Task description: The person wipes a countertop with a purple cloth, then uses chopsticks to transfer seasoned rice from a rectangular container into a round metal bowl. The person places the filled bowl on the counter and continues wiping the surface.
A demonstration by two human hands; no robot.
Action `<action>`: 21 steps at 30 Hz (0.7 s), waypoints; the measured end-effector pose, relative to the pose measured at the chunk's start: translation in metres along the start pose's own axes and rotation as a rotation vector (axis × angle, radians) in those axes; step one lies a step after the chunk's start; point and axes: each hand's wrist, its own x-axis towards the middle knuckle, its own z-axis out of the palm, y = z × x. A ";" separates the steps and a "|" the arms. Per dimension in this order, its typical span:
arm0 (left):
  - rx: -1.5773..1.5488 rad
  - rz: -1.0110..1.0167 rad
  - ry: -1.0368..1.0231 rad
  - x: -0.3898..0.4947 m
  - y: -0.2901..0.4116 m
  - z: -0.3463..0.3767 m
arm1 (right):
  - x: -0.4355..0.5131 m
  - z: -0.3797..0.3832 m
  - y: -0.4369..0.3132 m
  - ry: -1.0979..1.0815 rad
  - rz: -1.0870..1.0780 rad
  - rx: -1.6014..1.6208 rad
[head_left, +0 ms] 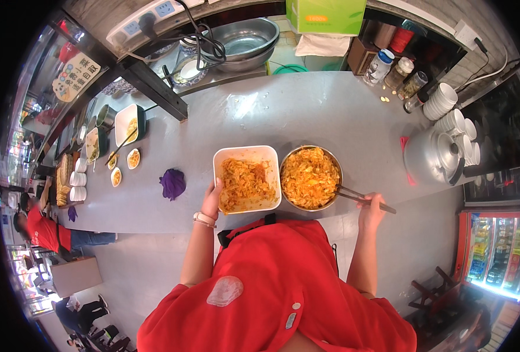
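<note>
A white square dish (pixel 247 149) holding reddish shredded pickled vegetables (pixel 244 182) stands near the counter's front edge. My left hand (pixel 211 200) grips its left wall, with the thumb over the rim. Close on its right is a round metal bowl (pixel 340 169), heaped with orange-red chopped vegetables (pixel 310 176). My right hand (pixel 371 211) holds a pair of dark chopsticks (pixel 385 207), whose tips reach the food at the bowl's right side. To the left of the square dish lies a crumpled purple cloth or glove (pixel 172 184).
At the left stand small filled dishes (pixel 134 158), a white dish with chopsticks (pixel 121 123) and stacked saucers (pixel 78 179). A lidded metal pot (pixel 431 154), cups (pixel 444 99) and jars (pixel 378 66) are at the right. A metal post (pixel 159 90) meets the counter. A person in red (pixel 46 229) is far left.
</note>
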 end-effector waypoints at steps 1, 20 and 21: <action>-0.022 0.030 0.001 -0.001 0.001 0.001 | 0.000 0.005 -0.003 -0.008 0.003 0.023; -0.175 -0.070 -0.108 0.005 -0.016 -0.006 | -0.044 0.211 -0.007 -0.937 -0.285 -0.411; -0.198 -0.083 -0.104 0.006 -0.019 -0.007 | -0.042 0.210 -0.002 -0.900 -0.354 -0.358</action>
